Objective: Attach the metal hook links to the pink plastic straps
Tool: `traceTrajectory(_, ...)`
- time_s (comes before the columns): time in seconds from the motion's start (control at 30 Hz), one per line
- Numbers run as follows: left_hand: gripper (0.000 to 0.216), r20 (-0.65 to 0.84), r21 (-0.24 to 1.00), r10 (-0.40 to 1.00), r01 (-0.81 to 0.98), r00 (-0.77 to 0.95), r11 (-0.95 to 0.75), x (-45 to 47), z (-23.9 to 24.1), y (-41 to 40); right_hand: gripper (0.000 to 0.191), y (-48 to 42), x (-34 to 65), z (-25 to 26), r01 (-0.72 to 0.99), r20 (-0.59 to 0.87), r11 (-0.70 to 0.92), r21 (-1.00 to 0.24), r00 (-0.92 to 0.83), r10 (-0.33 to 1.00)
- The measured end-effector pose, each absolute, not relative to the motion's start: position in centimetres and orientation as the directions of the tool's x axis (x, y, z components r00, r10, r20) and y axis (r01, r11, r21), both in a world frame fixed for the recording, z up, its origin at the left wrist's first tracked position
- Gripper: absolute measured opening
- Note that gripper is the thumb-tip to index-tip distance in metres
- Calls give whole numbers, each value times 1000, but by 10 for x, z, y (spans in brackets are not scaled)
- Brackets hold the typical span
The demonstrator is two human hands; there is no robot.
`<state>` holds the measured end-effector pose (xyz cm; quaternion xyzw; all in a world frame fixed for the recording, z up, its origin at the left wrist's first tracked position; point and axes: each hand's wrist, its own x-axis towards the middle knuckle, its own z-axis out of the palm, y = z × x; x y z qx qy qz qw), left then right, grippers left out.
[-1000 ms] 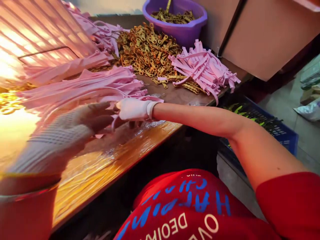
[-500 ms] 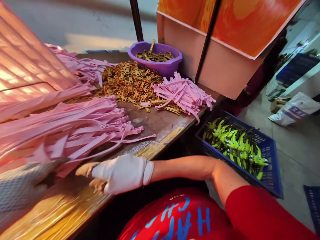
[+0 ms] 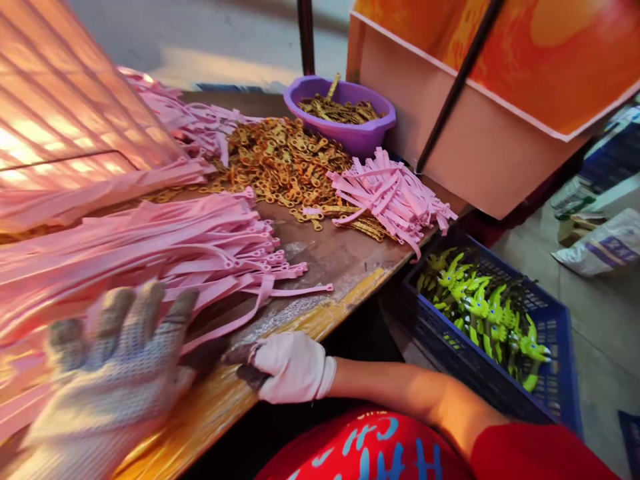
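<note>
My left hand (image 3: 123, 360), in a pale knitted glove with greyed fingertips, is open. Its fingers spread over the near side of a pile of long pink straps (image 3: 200, 240) with small looped ends. Nothing shows in its grip. At the table's front edge is my right hand (image 3: 290, 367), wearing a white glove with dark fingertips. Its fingers are curled and pressed together; whether they hold anything is hidden. One pink strap runs from between the hands toward the pile.
Behind the straps lie a heap of golden looped pieces (image 3: 290, 160) and a bundle of short pink strips (image 3: 395, 193). A purple basin (image 3: 345, 133) holds more golden pieces. Below the table, a blue crate (image 3: 565, 360) contains lime-green bird-like figures (image 3: 490, 310). A pink box (image 3: 440, 140) stands behind.
My left hand has lifted and spread its fingers over the straps. My right hand has shifted right along the table edge. The view has moved slightly left.
</note>
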<state>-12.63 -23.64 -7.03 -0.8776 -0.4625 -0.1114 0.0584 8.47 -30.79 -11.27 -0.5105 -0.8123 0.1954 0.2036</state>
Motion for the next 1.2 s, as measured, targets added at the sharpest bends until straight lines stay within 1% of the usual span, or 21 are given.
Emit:
traceTrajectory(0.1,92,364,71,814,858,453,-509,-111,-76,-212,24,-312,85,-118,670,160,404,-623,-397,904)
traceTrajectory(0.2,80,471,105,803,880,366,-463,-110,-84,-186,31,-316,91,-117,556,189,400,-729,-398,897)
traceTrajectory(0.23,77,487,102,798,884,356,-457,-112,-87,-180,32,-314,96,-114,534,194,407,-741,-410,891)
traceTrajectory(0.3,72,490,80,796,891,355,-446,-115,-94,-174,33,-302,112,-100,529,233,459,-714,-439,868)
traceTrajectory(0.37,67,503,63,793,900,345,-431,-117,-99,-173,34,-273,134,-80,579,309,530,-619,-441,843)
traceTrajectory(0.4,67,511,66,790,901,339,-429,-118,-101,-173,35,-252,146,-68,630,339,538,-560,-418,843)
traceTrajectory(0.43,67,519,80,789,900,329,-428,-119,-102,-173,36,-226,158,-56,696,337,527,-488,-406,849)
traceTrajectory(0.47,68,525,100,789,898,319,-429,-120,-103,-172,38,-197,169,-44,792,309,473,-385,-372,875)
traceTrajectory(0.5,71,527,120,790,893,312,-433,-121,-104,-170,39,-165,180,-32,888,258,387,-247,-325,910)
traceTrajectory(0.53,74,527,136,792,889,309,-437,-122,-105,-168,40,-132,188,-22,926,249,329,-185,-280,927)
traceTrajectory(0.6,80,522,138,792,885,316,-444,-125,-105,-164,46,-67,198,-5,965,238,243,-101,-213,947)
traceTrajectory(0.73,83,553,123,769,882,320,-456,-131,-109,-158,77,39,195,5,996,178,68,60,-78,981)
traceTrajectory(0.8,82,567,125,762,882,312,-454,-134,-111,-157,87,76,186,2,992,128,26,126,-42,991)
traceTrajectory(0.87,81,574,121,758,883,311,-454,-135,-113,-158,91,102,176,-3,983,70,21,184,-34,997)
traceTrajectory(0.97,82,580,105,750,884,318,-456,-136,-113,-161,86,125,166,-7,966,-7,52,254,-52,999)
traceTrajectory(1.03,83,582,98,743,879,329,-466,-136,-112,-163,76,132,162,-8,955,-36,84,286,-77,996)
traceTrajectory(1.13,82,597,96,732,877,327,-470,-136,-108,-164,55,128,159,-10,938,-51,148,313,-139,989)
traceTrajectory(1.2,80,602,88,728,879,327,-468,-136,-105,-165,47,116,157,-13,929,-49,190,316,-184,982)
